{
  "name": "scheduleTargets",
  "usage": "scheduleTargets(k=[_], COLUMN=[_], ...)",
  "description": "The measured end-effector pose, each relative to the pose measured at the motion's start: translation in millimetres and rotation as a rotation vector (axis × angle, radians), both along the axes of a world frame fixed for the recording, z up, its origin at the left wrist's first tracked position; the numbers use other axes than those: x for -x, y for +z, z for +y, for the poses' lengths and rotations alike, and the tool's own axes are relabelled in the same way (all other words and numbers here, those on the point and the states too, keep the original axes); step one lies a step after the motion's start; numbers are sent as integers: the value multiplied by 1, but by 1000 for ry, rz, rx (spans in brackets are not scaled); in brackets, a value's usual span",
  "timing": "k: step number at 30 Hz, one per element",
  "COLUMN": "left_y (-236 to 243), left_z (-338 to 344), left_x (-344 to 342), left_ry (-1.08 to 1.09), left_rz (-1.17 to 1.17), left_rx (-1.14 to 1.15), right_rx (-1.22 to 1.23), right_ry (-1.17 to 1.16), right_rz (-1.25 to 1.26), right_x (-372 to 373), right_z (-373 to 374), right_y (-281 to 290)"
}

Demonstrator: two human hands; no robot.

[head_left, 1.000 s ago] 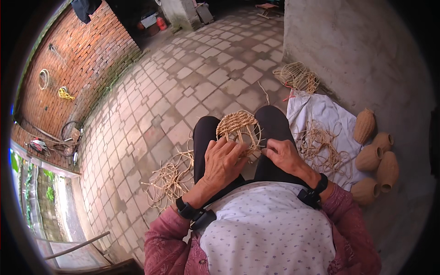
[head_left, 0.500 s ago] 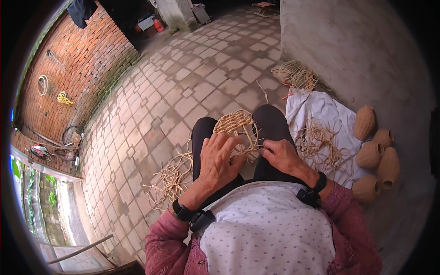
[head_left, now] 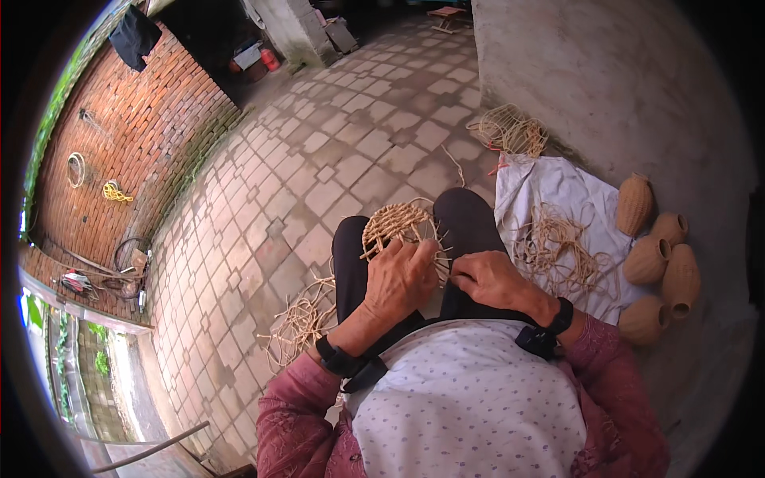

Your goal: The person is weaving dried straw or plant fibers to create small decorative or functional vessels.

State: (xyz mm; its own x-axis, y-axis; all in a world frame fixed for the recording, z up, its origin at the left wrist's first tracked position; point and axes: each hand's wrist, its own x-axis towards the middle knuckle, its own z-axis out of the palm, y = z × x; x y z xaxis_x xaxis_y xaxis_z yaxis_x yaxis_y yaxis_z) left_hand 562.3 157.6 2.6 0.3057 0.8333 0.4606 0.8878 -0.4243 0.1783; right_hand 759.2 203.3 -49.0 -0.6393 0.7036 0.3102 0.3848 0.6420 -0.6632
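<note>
A small round piece of open weaving (head_left: 392, 221) in twisted straw-coloured cord sits between my knees, with loose cord ends along its right side. My left hand (head_left: 401, 275) lies over its near part, fingers bent down and closed on it; the fingertips are partly hidden. Just right of the weaving, my right hand (head_left: 496, 279) has thumb and forefinger pinched together close to the loose ends. What is between those fingertips is too small to make out. A tangle of cords (head_left: 299, 327) hangs or lies beside my left leg.
To my right, a white cloth (head_left: 532, 185) carries a heap of loose cords (head_left: 558, 255). Several vase-shaped woven baskets (head_left: 681, 279) lie along its right edge. A coil of cord (head_left: 510, 131) rests by the grey wall (head_left: 590, 72). Paving (head_left: 263, 231) stretches to a brick wall (head_left: 119, 151).
My left hand has shifted right and its fingers, spread before, have drawn together over the weaving. My right hand stays pinched in nearly the same place. The whole view has tilted slightly.
</note>
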Motion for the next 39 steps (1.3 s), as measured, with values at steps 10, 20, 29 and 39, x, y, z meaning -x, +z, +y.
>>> scheduleTargets(k=[10,20,29,39], left_y=[36,14,20,87], left_z=[33,48,19,4], left_x=[26,24,23,18], left_ry=[-325,-265,51,-333], left_rz=[-95,-11,-1134,-1263], left_rx=[284,437,766,907], right_rx=[-94,-294,-134,192], right_ry=[-47,-35,-122,49], right_rz=[199,223,280,229], right_x=[21,24,6,33], right_z=[2,2,9,22], right_y=[-5,-3,34,47])
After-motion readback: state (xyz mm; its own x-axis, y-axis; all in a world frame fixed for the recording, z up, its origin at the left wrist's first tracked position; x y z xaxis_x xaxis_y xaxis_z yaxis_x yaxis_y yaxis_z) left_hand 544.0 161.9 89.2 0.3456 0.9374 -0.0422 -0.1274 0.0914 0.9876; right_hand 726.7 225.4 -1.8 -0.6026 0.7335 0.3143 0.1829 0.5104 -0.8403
